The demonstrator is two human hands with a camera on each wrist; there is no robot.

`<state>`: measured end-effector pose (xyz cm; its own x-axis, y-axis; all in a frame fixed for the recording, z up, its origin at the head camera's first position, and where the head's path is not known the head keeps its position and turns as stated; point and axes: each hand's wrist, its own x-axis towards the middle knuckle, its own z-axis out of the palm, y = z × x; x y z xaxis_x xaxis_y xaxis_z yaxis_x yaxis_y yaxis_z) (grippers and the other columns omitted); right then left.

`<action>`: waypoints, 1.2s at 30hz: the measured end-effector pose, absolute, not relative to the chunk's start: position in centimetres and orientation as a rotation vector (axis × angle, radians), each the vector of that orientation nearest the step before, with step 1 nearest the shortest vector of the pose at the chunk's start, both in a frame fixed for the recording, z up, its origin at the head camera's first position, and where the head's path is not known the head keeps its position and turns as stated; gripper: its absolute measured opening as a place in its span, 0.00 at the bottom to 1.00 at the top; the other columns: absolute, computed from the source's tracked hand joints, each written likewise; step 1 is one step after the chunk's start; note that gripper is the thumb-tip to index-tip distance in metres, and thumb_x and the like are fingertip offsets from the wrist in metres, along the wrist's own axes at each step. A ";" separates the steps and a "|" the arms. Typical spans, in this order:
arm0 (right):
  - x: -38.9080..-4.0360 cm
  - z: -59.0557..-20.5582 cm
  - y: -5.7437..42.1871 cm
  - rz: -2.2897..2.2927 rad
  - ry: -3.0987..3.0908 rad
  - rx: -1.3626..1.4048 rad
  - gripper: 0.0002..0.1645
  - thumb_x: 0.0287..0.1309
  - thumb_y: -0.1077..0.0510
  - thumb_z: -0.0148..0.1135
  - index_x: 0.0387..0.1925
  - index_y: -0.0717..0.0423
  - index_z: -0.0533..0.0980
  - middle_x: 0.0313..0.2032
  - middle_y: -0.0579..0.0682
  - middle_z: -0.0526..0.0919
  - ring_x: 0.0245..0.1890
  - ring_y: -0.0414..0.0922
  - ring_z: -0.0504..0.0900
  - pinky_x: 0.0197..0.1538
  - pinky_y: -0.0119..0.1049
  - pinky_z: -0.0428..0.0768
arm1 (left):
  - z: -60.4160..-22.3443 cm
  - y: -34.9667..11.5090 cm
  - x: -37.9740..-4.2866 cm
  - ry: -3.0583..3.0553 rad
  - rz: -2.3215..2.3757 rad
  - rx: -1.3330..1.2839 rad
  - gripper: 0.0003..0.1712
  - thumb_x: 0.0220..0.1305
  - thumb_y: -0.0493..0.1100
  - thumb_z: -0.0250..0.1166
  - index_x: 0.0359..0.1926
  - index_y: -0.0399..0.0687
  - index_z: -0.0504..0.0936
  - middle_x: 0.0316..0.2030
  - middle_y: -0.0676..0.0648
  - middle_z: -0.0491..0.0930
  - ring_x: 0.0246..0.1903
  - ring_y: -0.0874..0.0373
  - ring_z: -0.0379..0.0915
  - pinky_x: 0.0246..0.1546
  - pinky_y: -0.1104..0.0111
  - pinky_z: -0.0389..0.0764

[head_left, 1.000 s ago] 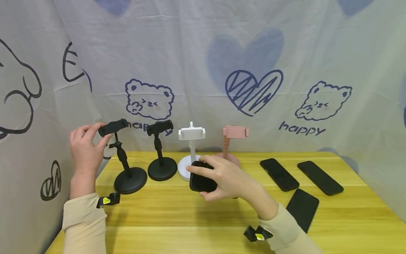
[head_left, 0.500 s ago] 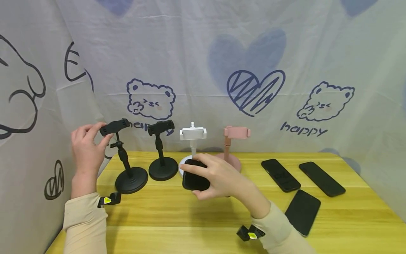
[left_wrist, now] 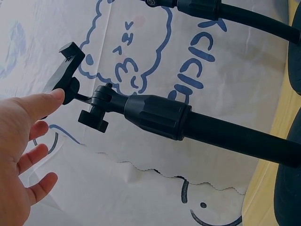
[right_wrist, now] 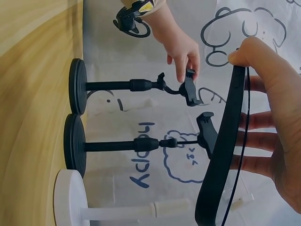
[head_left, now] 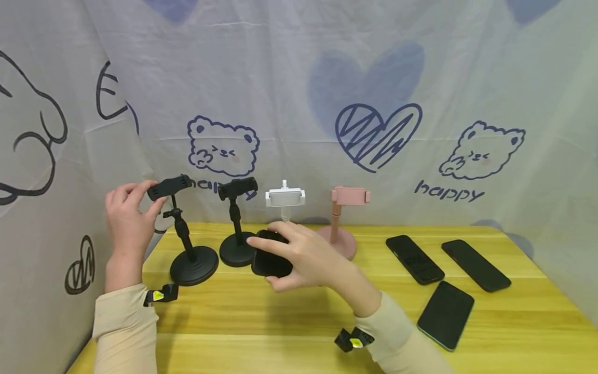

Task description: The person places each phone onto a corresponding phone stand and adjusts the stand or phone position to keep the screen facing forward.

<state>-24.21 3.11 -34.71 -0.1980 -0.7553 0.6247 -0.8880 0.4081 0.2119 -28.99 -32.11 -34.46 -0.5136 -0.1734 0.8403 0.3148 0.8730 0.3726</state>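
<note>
My left hand (head_left: 128, 218) pinches the end of the clamp (head_left: 169, 187) on the leftmost black phone stand (head_left: 193, 266). In the left wrist view the thumb (left_wrist: 44, 102) lies against that clamp, which tilts on its thin neck. A black phone (head_left: 271, 264) is held up off the table by my right hand (head_left: 313, 257), gripped along its edges. The right wrist view shows this phone (right_wrist: 223, 146) nearly edge-on, thumb at one end and fingers behind. In the head view it overlaps the base of the second black stand (head_left: 235, 218).
Further right stand a white phone stand (head_left: 285, 197), its base hidden behind my right hand, and a pink one (head_left: 350, 196). Several black phones, one of them a wider phone (head_left: 446, 315), lie flat on the right side of the wooden table (head_left: 224, 332). A printed curtain hangs behind.
My right hand has carried the phone leftward, from in front of the white stand toward the second black stand. The left hand keeps its pinch on the clamp.
</note>
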 end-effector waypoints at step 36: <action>-25.7 -33.3 -0.1 0.290 -2.033 1.394 0.40 0.48 0.37 0.65 0.65 0.41 0.71 0.54 0.53 0.76 0.47 0.45 0.79 0.47 0.35 0.81 | -34.5 -32.2 -29.0 -2.029 -0.600 -0.103 0.20 0.56 0.39 0.71 0.50 0.40 0.82 0.45 0.32 0.76 0.48 0.36 0.65 0.50 0.47 0.64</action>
